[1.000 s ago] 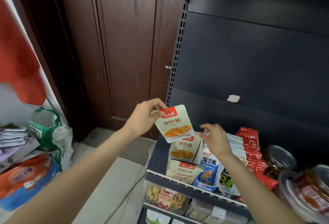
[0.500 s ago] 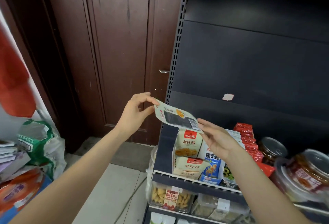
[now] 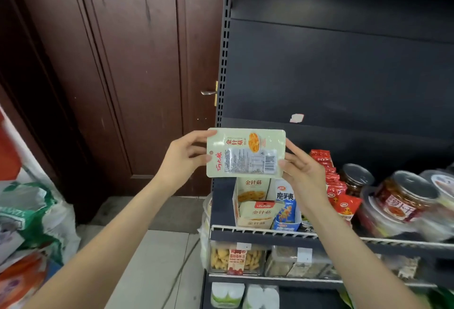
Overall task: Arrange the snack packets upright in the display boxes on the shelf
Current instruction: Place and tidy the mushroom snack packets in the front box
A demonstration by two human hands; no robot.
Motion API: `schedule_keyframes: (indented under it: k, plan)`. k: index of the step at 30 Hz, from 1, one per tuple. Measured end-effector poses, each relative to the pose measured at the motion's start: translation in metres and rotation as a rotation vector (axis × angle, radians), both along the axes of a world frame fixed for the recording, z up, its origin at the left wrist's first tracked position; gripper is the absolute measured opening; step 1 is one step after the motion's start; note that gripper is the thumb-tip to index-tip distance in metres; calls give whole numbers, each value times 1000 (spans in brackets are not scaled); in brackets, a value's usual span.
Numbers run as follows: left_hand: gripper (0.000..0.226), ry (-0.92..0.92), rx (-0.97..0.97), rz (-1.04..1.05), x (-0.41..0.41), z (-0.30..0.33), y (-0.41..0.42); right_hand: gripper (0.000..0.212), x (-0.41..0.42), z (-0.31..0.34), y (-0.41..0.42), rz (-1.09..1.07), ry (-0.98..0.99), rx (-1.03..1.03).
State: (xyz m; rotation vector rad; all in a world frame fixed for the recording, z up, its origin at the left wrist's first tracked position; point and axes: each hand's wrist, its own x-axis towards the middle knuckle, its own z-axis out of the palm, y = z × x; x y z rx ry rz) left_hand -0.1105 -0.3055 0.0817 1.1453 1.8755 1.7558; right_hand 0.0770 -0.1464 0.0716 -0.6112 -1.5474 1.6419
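- We hold one pale green packet [image 3: 245, 152] in front of us with both hands, turned sideways so its back label and barcode face us.
- Our left hand [image 3: 183, 158] pinches the packet's left edge, thumb in front and fingers curled behind.
- Our right hand [image 3: 303, 173] grips the right edge near the barcode, fingers partly bent.
- The packet hangs in the air above the shelf [image 3: 260, 233], touching nothing else.
- Just below it sits an open display box [image 3: 253, 200] at the shelf's left end; one matching packet stands upright at its back, and another leans tilted in front.
- Beside the box stands a blue and white packet [image 3: 285, 206], then a row of red packets [image 3: 336, 185], then jars [image 3: 403, 198] farther right.
- A lower shelf holds clear tubs of snacks [image 3: 235, 258].
- To our left is a dark wooden door [image 3: 122, 62], with bags [image 3: 32, 222] piled on the floor.
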Motion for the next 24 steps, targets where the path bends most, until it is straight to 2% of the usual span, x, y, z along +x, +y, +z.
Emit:
schedule_keyframes:
  k: [7, 13, 15, 18, 20, 22, 24]
  plan:
    - [52, 130, 4, -25, 9, 1, 9, 46, 9, -10, -1, -81, 64, -108]
    - [59, 7, -6, -132, 7, 0, 9, 32, 12, -5, 7, -57, -57, -95]
    - [59, 95, -18, -121, 6, 0, 10, 24, 12, -2, 14, -44, -134, -111]
    - [30, 331, -67, 34, 7, 3, 16, 16, 11, 2, 25, 7, -223, -194]
    - [17, 443, -81, 168, 8, 7, 22, 14, 8, 3, 31, 31, -205, -297]
    - [14, 505, -97, 213, 8, 11, 30, 22, 6, 4, 37, 55, -172, -372]
    - [13, 509, -122, 174, 10, 13, 38, 31, 4, 4, 42, 113, -195, -350]
